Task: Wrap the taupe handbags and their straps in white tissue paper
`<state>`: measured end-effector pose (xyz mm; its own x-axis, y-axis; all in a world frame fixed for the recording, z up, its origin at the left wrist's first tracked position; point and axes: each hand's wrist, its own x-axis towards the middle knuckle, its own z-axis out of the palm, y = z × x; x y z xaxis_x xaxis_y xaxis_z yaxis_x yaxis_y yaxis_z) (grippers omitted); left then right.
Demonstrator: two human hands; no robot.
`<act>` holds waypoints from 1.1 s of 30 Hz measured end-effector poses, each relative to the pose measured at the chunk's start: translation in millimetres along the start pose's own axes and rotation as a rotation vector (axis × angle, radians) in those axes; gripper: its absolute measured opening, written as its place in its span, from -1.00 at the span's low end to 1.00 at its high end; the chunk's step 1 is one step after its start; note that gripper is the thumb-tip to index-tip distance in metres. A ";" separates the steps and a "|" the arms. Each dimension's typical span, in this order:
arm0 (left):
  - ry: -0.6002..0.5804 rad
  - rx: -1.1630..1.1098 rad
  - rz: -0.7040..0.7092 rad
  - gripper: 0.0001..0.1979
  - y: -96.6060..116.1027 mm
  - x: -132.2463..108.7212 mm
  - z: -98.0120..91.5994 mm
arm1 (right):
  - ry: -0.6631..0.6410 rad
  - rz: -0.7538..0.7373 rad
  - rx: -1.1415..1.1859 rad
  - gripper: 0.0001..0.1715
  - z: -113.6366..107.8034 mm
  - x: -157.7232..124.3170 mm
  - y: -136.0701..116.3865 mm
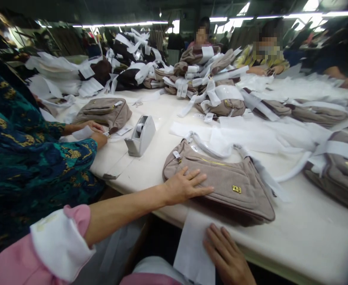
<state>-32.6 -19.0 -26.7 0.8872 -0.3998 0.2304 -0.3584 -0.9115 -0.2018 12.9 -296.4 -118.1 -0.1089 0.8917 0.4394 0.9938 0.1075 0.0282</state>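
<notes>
A taupe handbag (221, 182) lies on the table's front edge, with a yellow zip, a gold badge and a strap wrapped in white. My left hand (187, 186) rests on its front left part, fingers spread flat. Below the bag, a white sheet (196, 245) hangs over the table edge. My right hand (229, 255) lies along the right border of that sheet, fingers stretched out; its thumb is hidden. The bag's underside and the top end of the sheet are out of sight.
A grey tape dispenser (141, 136) stands left of the bag. At the left, a co-worker's hands (95, 132) work beside another taupe bag (104, 113). Wrapped bags (224, 99) pile up behind; another bag (340, 170) lies at the right. White sheets (251, 134) cover the table behind.
</notes>
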 end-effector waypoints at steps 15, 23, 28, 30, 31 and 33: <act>0.229 0.087 -0.230 -0.53 25.9 -1.3 28.8 | 0.193 0.270 -0.210 -0.65 -23.9 30.5 112.1; 0.374 0.101 -0.249 -0.51 28.2 0.7 51.0 | 0.248 0.395 -0.070 -0.64 -58.3 18.9 150.6; 0.429 0.082 -0.274 -0.54 25.9 -0.3 58.3 | 0.025 0.769 -0.444 -0.47 -54.1 -24.8 247.3; 0.452 0.090 -0.268 -0.55 26.6 -0.5 62.4 | -0.100 0.714 -0.485 -0.49 -42.7 -39.1 280.4; 0.464 0.095 -0.268 -0.55 27.1 -0.6 64.9 | -0.136 0.668 -0.480 -0.53 -38.2 -43.5 292.8; 0.492 0.100 -0.270 -0.55 28.4 -1.1 70.0 | -0.132 0.600 -0.471 -0.63 -36.7 -44.9 309.1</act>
<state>-23.4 -37.7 -99.3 0.6949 -0.1736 0.6979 -0.0873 -0.9836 -0.1577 325.7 -319.3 -96.2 0.4785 0.7865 0.3904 0.7851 -0.5824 0.2110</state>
